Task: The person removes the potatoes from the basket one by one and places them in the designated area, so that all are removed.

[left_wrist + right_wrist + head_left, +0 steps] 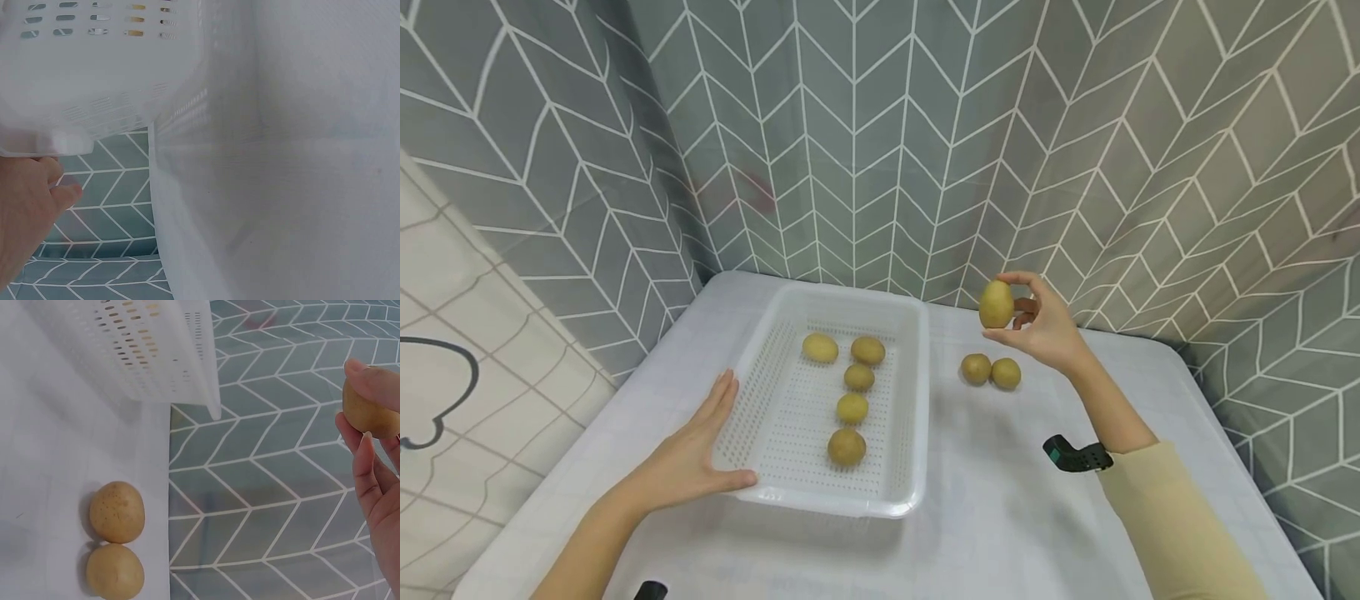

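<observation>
In the head view my right hand (1037, 325) holds a yellow-brown potato (996, 304) up in the air, right of the basket, between thumb and fingers. The same potato (369, 409) shows at the right edge of the right wrist view. My left hand (688, 458) rests along the left side of a white perforated plastic basket (919, 400), fingers straight, thumb by its front left corner. Inside lie several potatoes: one (820, 348) stands apart on the left, the others, such as the nearest potato (847, 447), form a column.
Two potatoes, a left one (976, 368) and a right one (1006, 373), sit side by side on the white-covered table (1000, 500), below the raised hand. Behind the table hangs a grey chevron-patterned curtain (880, 167). A black band (1078, 456) is on the right wrist.
</observation>
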`<action>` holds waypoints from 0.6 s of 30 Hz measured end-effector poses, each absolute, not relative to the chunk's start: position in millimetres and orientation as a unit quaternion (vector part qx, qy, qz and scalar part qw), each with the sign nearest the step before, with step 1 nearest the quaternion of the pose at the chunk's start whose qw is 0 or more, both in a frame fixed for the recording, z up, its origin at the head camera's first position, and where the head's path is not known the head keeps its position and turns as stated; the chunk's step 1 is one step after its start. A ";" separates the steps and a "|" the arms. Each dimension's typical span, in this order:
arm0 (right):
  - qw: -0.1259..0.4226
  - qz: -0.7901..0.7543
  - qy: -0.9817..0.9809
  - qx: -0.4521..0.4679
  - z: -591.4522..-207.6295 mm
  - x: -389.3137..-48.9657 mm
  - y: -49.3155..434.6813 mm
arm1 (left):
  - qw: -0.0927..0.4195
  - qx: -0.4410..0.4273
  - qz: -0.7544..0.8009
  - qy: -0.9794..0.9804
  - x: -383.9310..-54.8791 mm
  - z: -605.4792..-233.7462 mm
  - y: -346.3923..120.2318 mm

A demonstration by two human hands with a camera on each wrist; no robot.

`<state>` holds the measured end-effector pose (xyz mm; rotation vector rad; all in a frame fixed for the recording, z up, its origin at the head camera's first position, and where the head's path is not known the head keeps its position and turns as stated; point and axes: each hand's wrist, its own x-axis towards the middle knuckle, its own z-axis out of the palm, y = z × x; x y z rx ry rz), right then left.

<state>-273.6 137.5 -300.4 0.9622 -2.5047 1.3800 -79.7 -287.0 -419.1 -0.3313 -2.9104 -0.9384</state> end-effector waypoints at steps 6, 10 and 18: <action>0.065 0.468 -0.820 0.323 -309.0 -284.1 147.0 | 0.031 -0.108 -0.308 -0.945 -81.1 -419.0 -286.4; 0.069 0.472 -0.817 0.323 -320.0 -297.1 156.5 | 0.031 -0.107 -0.307 -0.945 -81.1 -419.4 -287.1; 0.075 0.462 -0.828 0.308 -324.9 -299.7 171.0 | 0.032 -0.107 -0.312 -0.944 -81.8 -420.5 -287.2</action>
